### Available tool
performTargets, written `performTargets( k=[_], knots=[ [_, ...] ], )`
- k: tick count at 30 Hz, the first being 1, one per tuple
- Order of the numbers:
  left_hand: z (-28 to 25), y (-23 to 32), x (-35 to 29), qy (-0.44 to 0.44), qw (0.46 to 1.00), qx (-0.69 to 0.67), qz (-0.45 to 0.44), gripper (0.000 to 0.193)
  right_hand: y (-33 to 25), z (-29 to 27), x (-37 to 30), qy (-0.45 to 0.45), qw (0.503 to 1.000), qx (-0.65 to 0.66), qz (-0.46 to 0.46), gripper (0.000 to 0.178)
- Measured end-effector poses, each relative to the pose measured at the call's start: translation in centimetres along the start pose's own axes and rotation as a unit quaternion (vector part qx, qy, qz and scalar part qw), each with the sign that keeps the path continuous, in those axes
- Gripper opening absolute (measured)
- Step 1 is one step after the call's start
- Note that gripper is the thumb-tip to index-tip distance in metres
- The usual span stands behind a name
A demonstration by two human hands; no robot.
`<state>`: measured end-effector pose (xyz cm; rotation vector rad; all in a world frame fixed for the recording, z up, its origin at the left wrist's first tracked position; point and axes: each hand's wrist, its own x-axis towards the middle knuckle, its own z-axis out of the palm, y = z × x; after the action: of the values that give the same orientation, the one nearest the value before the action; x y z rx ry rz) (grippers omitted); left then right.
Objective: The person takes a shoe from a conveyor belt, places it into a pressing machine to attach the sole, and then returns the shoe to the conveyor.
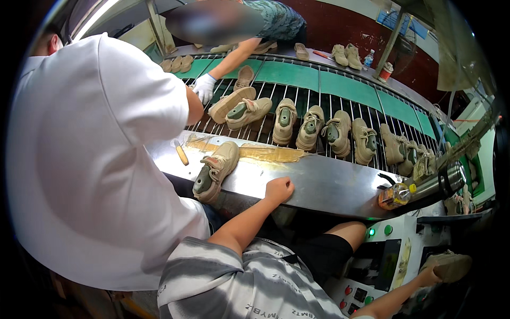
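My left hand (pixel 280 190) rests as a loose fist on the metal ledge (pixel 329 183), with nothing showing in it. Down at the right, my right hand (pixel 429 275) grips a beige shoe (pixel 450 266) beside a machine; part of the hand is in shadow. Left of my left hand, a beige lace-up sneaker (pixel 223 159) with a green last inside sits tilted at the ledge's near edge. Several similar shoes, such as this sneaker (pixel 285 121), stand in a row on the rod conveyor (pixel 255 95) beyond the ledge, many with green lasts in them.
A person in a white shirt (pixel 106 159) stands close on my left. Across the conveyor, a co-worker's gloved hand (pixel 204 88) is near the shoes. A small yellow-handled tool (pixel 181 153), a drink bottle (pixel 396 196) and a steel flask (pixel 441 181) are on the ledge. A control panel (pixel 404 250) is lower right.
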<state>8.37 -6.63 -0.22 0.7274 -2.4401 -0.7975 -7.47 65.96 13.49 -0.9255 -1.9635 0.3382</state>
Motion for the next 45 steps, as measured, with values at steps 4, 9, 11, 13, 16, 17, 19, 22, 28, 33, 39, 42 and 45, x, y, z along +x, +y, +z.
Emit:
performTargets(
  k=[4, 9, 11, 13, 16, 17, 19, 22, 28, 33, 39, 42, 45],
  knots=[
    [0.5, 0.5, 0.1, -0.02, 0.998, 0.024, -0.051, 0.017, -2.3, -4.4, -5.5, 0.034, 0.981, 0.193, -0.006, 0.09],
    [3.1, 2.2, -0.3, -0.237, 0.937, -0.241, -0.087, 0.019, -7.8, -8.5, -9.0, -0.065, 0.918, 0.363, 0.143, 0.079],
    [2.5, 5.2, -0.3, -0.373, 0.847, -0.371, -0.071, 0.028, -8.6, -7.0, -11.3, -0.165, 0.838, 0.509, 0.105, 0.063],
    [-0.7, 10.4, -0.8, -0.473, 0.775, -0.417, -0.035, 0.044, -9.2, -5.1, -14.6, -0.336, 0.702, 0.598, 0.192, 0.053],
    [-3.9, 13.8, -0.2, -0.462, 0.67, -0.58, -0.013, 0.055, -17.8, -7.9, -24.1, -0.501, 0.551, 0.624, 0.238, 0.059],
    [-4.9, 14.5, 0.4, -0.441, 0.63, -0.64, -0.007, 0.057, -20.5, -9.2, -26.8, -0.562, 0.567, 0.56, 0.223, 0.056],
    [-8.4, 14.2, 2.5, -0.377, 0.651, -0.656, 0.062, 0.061, -27.0, -12.8, -32.4, -0.704, 0.516, 0.469, 0.135, 0.046],
    [-14.2, 9.6, 4.1, -0.306, 0.778, -0.548, -0.045, 0.065, -34.6, -15.5, -38.1, -0.847, 0.402, 0.286, -0.197, 0.047],
    [-14.3, 0.4, 4.1, -0.119, 0.981, -0.115, -0.098, 0.036, -34.2, -15.7, -51.0, -0.847, 0.268, 0.365, -0.277, 0.043],
    [-10.9, -4.7, 7.1, 0.107, 0.987, -0.113, -0.051, 0.019, -30.1, -13.1, -51.5, -0.839, 0.305, 0.362, -0.267, 0.038],
    [-14.4, -11.8, 17.2, 0.269, 0.952, 0.0, -0.149, 0.022, -22.8, -7.8, -44.2, -0.727, 0.561, 0.378, -0.115, 0.016],
    [-14.8, -13.8, 21.9, 0.065, 0.924, 0.358, -0.116, 0.052, -16.3, -4.8, -41.0, -0.642, 0.661, 0.373, -0.108, 0.01],
    [-15.9, -20.9, 26.4, -0.005, 0.873, 0.484, -0.055, 0.073, -11.0, -5.2, -38.7, -0.56, 0.749, 0.275, -0.222, 0.005]
  ],
)
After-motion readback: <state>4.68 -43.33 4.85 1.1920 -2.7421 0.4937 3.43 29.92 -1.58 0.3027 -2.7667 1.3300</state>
